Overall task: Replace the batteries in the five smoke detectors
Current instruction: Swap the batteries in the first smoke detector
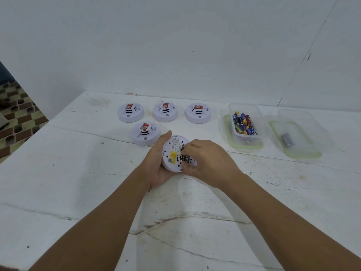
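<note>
At about two o'clock on the white tabletop, a clear rectangular plastic tub holding a heap of mixed coloured batteries sits on a green-rimmed lid, and further toward three o'clock a second clear tub holds one grey cylinder. At centre, the left hand grips a round white smoke detector turned underside up, while the right hand pinches a battery at its open compartment. Four more round white smoke detectors sit upright around eleven to one o'clock.

Makeshift home workspace: scuffed white table, bare white walls, patterned floor.
</note>
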